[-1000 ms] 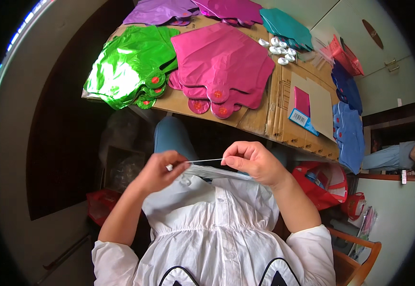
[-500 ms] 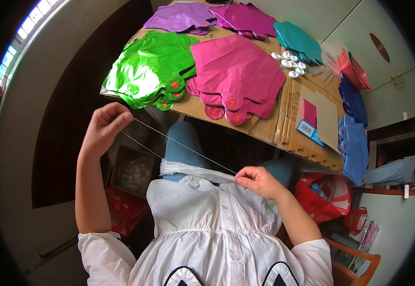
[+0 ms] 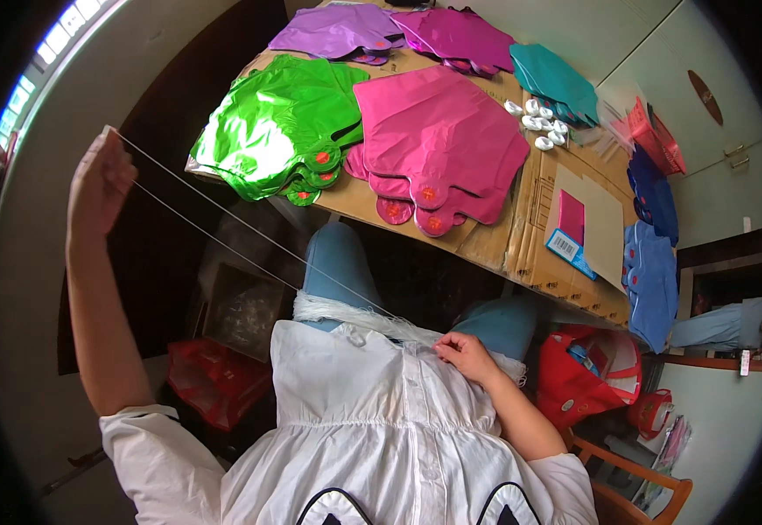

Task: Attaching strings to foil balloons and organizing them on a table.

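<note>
A bundle of thin white string lies across my lap over both thighs, its loose ends hanging past my right leg. My left hand is raised far out to the left, fingers closed on a loop of that string. Two taut strands slope from these fingers down to the bundle. Close against my lap, my right hand pinches at the right part of the bundle with thumb and forefinger. The exact bit of string between those fingertips is too small to make out.
Ahead, a cardboard-covered table carries flat foil balloons: green, pink, purple, teal and blue. Small white rolls lie at right. Red bags stand beside me; a wooden chair arm is at lower right.
My left hand has swung up and outward to the left, drawing the strands longer. My right hand has come down slightly, close to the bundle on my lap.
</note>
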Tool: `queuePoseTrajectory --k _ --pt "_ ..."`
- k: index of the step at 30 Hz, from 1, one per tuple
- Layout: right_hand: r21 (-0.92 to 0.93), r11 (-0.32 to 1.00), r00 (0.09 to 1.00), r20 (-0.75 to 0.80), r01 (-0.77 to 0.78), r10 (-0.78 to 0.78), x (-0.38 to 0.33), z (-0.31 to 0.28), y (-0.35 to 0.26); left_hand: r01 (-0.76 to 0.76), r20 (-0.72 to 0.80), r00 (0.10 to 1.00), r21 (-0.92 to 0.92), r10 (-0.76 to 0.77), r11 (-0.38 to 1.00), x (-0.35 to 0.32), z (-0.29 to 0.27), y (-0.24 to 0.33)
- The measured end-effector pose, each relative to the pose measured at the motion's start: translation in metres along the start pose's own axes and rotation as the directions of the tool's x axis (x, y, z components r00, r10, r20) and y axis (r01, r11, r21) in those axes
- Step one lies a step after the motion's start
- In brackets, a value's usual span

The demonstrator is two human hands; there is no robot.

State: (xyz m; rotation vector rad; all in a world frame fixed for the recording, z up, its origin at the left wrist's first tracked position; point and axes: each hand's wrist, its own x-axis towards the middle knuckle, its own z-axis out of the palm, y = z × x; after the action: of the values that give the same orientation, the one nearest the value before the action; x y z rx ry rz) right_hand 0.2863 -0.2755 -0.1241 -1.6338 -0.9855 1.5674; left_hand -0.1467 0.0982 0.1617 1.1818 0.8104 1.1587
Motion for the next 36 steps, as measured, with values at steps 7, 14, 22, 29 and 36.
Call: queuePoseTrajectory --k 7,14,22,29,36 --pt "-0.037 0.999 1.000 -0.017 -0.014 0.013 0.003 0.001 0.001 -0.259 -0.418 0.861 0.131 0.290 0.957 0.070 -0.122 0.100" --pt "-0.073 0.997 0.997 0.070 -0.038 0.043 0.010 -0.002 -0.010 -0.364 -0.074 0.812 0.711 0.578 0.602 0.064 -0.260 0.198" --pt "-0.456 0.810 0.928 0.222 0.370 -0.299 -0.024 0.006 -0.180 -0.100 0.056 0.994 0.774 0.089 0.625 -0.065 0.095 0.115" --pt "-0.152 0.512 0.531 0.144 0.846 -0.835 -0.042 0.032 -0.333 -0.190 0.525 0.786 0.707 -0.326 0.681 -0.092 0.230 0.061" --pt "0.156 0.822 0.811 0.142 0.548 -0.568 -0.055 0.022 -0.316 -0.172 0.569 0.754 0.653 -0.328 0.737 -0.081 0.230 0.044"
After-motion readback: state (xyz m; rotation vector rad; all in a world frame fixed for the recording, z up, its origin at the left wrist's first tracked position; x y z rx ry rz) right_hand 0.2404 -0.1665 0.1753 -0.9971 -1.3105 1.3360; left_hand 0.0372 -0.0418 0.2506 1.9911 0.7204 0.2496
